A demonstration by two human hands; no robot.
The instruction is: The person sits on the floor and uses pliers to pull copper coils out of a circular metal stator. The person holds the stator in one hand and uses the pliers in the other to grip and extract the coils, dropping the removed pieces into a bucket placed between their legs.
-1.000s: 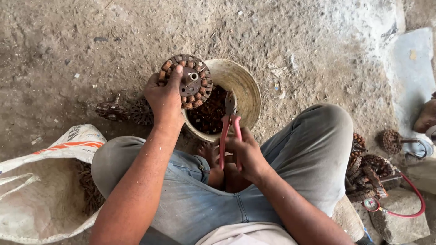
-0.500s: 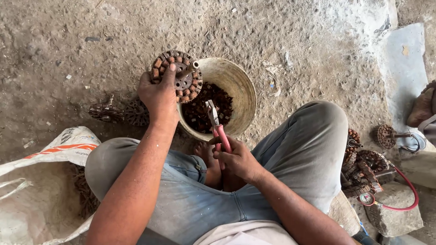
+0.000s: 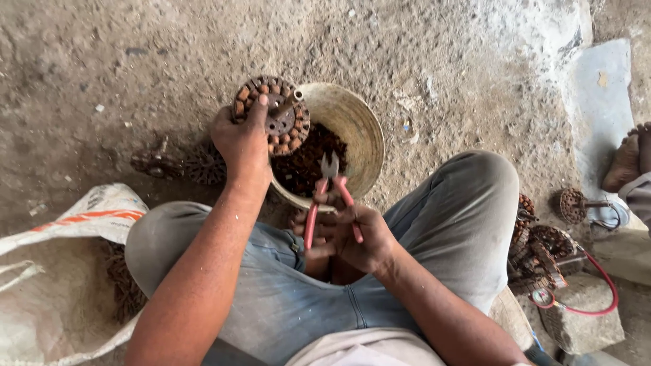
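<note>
My left hand (image 3: 243, 144) grips a round rusty motor winding core (image 3: 277, 112) with copper coils around its rim, holding it over the left rim of a worn pale bowl (image 3: 359, 129). The bowl holds dark copper wire scraps (image 3: 308, 163). My right hand (image 3: 356, 237) holds red-handled pliers (image 3: 331, 193) with the handles spread and the jaws pointing up over the bowl's near edge. I sit on the ground with grey-trousered knees on either side of the bowl.
A white sack (image 3: 61, 271) with more rusty parts lies at the left. Two loose winding cores (image 3: 178, 164) rest on the dirt behind my left arm. At the right lie several cores (image 3: 542, 251), a red hose (image 3: 597, 298), stone blocks, and another person's foot (image 3: 627, 159).
My left hand shifted the core leftward off the bowl's centre. My right hand lowered the pliers toward me and spread the handles apart.
</note>
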